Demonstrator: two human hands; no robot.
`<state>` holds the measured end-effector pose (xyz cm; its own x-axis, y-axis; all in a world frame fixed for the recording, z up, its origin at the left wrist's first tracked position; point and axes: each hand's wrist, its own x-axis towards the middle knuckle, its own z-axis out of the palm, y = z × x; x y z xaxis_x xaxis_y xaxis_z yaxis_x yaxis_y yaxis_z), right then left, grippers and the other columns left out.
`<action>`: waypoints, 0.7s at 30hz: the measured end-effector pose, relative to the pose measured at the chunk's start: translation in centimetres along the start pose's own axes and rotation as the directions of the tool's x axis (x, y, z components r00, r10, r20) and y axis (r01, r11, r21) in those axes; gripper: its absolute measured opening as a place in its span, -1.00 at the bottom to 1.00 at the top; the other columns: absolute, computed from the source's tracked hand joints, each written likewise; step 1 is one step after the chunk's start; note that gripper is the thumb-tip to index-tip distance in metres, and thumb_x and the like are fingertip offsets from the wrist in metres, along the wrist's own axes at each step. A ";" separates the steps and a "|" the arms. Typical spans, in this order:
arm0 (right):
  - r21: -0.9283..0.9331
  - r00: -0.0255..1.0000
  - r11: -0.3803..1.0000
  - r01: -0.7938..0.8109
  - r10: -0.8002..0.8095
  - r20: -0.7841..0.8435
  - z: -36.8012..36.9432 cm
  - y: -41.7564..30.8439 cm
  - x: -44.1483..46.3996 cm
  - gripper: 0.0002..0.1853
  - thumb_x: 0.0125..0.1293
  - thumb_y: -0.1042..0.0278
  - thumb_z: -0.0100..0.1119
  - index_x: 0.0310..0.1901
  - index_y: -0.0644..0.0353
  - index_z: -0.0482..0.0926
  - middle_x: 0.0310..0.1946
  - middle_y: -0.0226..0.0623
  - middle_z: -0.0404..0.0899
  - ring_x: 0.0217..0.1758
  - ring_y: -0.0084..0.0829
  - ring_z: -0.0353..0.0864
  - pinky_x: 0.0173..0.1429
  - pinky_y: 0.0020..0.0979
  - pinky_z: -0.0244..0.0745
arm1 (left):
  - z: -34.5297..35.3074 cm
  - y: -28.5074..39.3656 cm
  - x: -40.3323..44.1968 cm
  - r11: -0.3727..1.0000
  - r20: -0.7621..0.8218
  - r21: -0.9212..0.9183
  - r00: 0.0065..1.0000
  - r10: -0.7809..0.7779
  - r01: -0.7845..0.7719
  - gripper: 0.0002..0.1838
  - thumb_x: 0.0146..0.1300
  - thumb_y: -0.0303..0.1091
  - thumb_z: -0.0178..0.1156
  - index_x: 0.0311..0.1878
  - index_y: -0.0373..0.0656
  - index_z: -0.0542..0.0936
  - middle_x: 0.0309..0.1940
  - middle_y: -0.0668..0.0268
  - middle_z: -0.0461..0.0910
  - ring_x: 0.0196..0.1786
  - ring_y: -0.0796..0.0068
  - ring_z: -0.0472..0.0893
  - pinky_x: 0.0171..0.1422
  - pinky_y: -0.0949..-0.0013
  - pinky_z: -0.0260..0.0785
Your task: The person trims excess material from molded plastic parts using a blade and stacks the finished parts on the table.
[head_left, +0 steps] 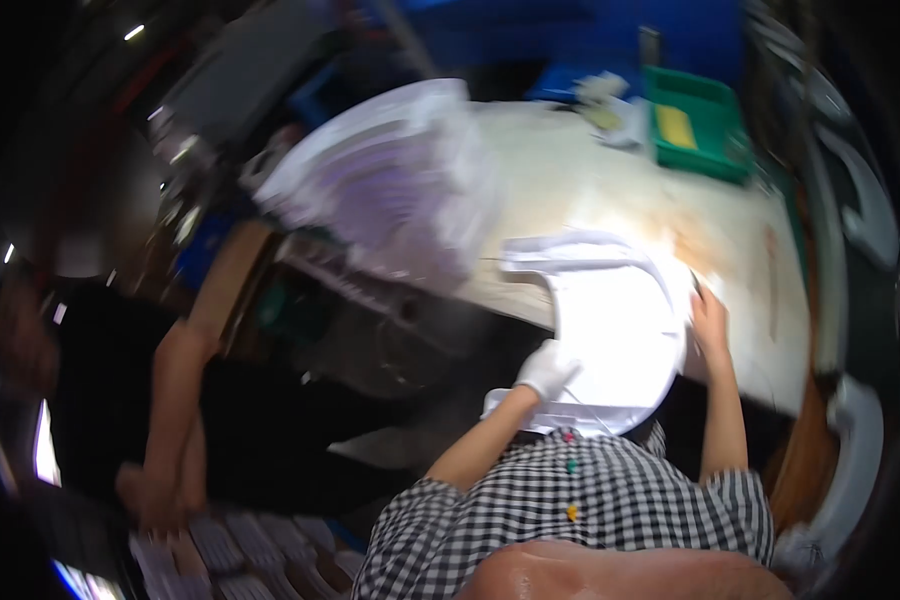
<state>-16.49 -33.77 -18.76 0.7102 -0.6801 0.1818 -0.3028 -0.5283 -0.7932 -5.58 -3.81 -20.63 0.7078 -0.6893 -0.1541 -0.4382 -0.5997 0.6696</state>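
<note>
A white C-shaped plastic part with a raised rim lies over the table's front edge, against the checked shirt, and is brightly lit. My left hand, in a white glove, grips its inner edge, with the thumb over the face. At the part's right outer edge is my right hand, bare, with its fingers curled. A thin dark thing shows at those fingertips, too blurred to name. Left of the part stands a stack of similar white curved parts, smeared by motion.
A green tray holding a yellow item sits at the back right of the pale table. Crumpled whitish things lie beside it. Another person's arm is at left, above white parts at lower left.
</note>
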 end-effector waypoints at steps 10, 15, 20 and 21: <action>0.144 0.777 0.809 0.569 -0.473 -0.415 -7.3 -15.3 6.8 -0.23 -0.15 0.80 -0.15 0.26 0.25 0.28 0.21 -0.08 0.32 0.24 -0.07 0.33 0.30 -0.23 0.24 | 3.4 -2.8 0.4 0.916 -0.019 -0.352 0.977 -0.211 0.191 -0.59 0.02 -0.24 0.18 -0.17 -0.43 0.48 -0.28 -0.11 0.58 -0.18 0.01 0.60 -0.04 0.15 0.41; -0.415 0.215 0.480 0.773 -0.813 -0.541 -9.9 -26.4 10.4 -0.06 -0.20 0.86 -0.28 0.38 0.11 0.05 0.39 -0.11 0.02 0.44 -0.18 0.03 0.41 -0.38 0.02 | -1.7 3.1 -2.7 0.947 -0.009 -0.227 0.972 -0.237 0.228 -0.57 0.02 -0.31 0.17 -0.08 -0.41 0.42 -0.19 -0.14 0.53 -0.08 -0.01 0.54 0.03 0.19 0.36; -0.193 0.351 0.531 0.825 -0.750 -0.561 -6.8 -30.8 9.7 -0.07 -0.18 0.84 -0.21 0.38 0.07 0.07 0.39 -0.08 0.01 0.43 -0.14 0.05 0.41 -0.34 0.07 | -0.6 2.2 -3.1 0.819 0.101 -0.482 0.948 -0.302 0.312 -0.52 -0.01 -0.32 0.18 -0.03 -0.42 0.40 -0.18 -0.08 0.55 -0.09 0.11 0.58 0.05 0.28 0.38; -0.225 0.310 0.473 0.852 -0.801 -0.512 -5.8 -31.0 8.9 -0.05 -0.19 0.89 -0.22 0.38 0.05 0.08 0.40 -0.12 -0.01 0.45 -0.17 -0.01 0.44 -0.31 0.01 | 0.9 0.5 -2.8 0.782 0.121 -0.526 0.939 -0.320 0.335 -0.49 -0.03 -0.29 0.20 -0.03 -0.41 0.40 -0.16 -0.08 0.55 -0.09 0.12 0.58 0.04 0.29 0.40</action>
<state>-4.48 -26.35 10.81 0.1375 -0.0471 0.9894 0.3190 -0.9435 -0.0893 -8.22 -2.54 -20.51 0.7382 -0.5048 -0.4475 0.1857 -0.4858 0.8541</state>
